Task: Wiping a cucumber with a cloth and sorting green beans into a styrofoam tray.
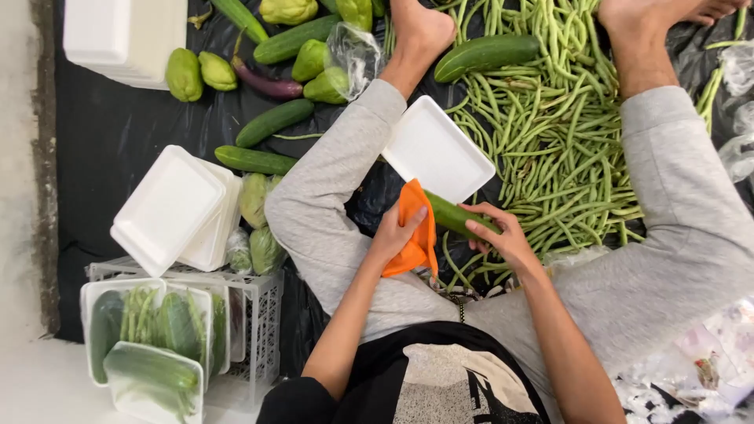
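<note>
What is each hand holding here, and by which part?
The right hand grips a cucumber at its near end. The left hand holds an orange cloth, wrapped around the cucumber's other end.

— We see soft, even daylight here; nothing casts a hard shadow, only faint shade under the knees.

— We agree. The white trays (pixel 167 206) are nearly blown out, edges barely readable, and the floor (pixel 20 157) at left is washed pale.

— The black sheet (pixel 118 133) shows mild sheen in its folds. Focus holds sharp across the beans (pixel 561 126); we notice slight softness toward the bottom corners.
</note>
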